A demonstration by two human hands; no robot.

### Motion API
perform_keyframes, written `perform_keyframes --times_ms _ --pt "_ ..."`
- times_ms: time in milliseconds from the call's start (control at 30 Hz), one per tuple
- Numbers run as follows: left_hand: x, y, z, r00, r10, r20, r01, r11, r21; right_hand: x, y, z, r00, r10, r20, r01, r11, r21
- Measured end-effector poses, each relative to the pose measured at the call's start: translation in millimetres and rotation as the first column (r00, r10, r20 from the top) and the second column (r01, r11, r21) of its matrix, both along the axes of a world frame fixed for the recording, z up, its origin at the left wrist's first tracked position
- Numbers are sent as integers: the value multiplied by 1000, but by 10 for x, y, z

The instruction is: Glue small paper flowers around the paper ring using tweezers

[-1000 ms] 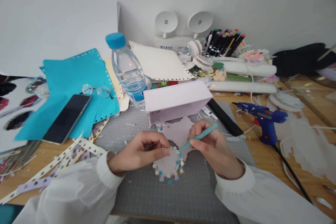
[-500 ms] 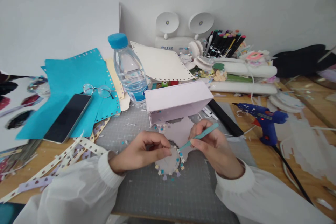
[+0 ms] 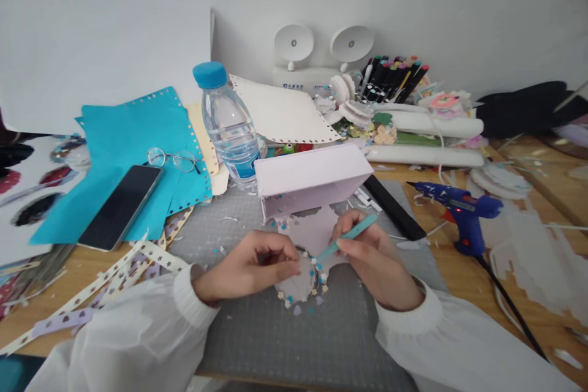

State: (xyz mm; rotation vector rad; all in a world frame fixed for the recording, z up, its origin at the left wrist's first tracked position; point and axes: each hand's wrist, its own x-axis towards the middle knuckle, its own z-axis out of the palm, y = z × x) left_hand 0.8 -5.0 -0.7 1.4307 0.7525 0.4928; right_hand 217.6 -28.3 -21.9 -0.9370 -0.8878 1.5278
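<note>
My left hand [image 3: 257, 264] pinches the upper left edge of a round white paper disc [image 3: 294, 283]. Small white, blue, cream and lilac paper shapes [image 3: 316, 291], several of them stars, run along its rim. Closed around teal tweezers [image 3: 353, 235] is my right hand [image 3: 374, 263], and their tip reaches the disc's upper right rim. Whether the tip grips a paper shape is too small to tell. Behind both hands, a pale lilac paper box [image 3: 315, 174] lies with its open side toward me, and a cut lilac sheet [image 3: 312, 226] rests in front of it.
A grey cutting mat [image 3: 294, 343] lies under the work. Left are a water bottle [image 3: 229, 128], a phone [image 3: 120, 207], glasses [image 3: 172, 159], blue paper [image 3: 133, 128] and punched strips [image 3: 92, 294]. At right lie a black bar [image 3: 395, 208] and a corded blue glue gun [image 3: 459, 205].
The disc's decorated rim has shifted slightly to the right under my left fingers. The tweezers have moved slightly, staying at the rim. The view has tilted up a little.
</note>
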Motion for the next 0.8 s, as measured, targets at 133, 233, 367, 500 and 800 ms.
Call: perform_keyframes --times_ms 133,233,367,500,800 --pt "5 9 2 1000 -14 17 14 1000 -9 5 12 13 999 -18 -29 17 999 -36" --pt "12 12 11 999 -19 30 19 1000 -21 13 34 31 998 -17 -58 12 997 -79" --pt "21 12 34 999 -30 37 31 999 -20 21 49 40 998 -28 -59 21 995 -102" --pt "21 17 36 999 -34 28 34 999 -18 37 45 18 997 -54 -61 51 997 -50" --pt "18 24 13 1000 -10 10 11 999 -32 67 82 38 980 -194 -47 195 980 26"
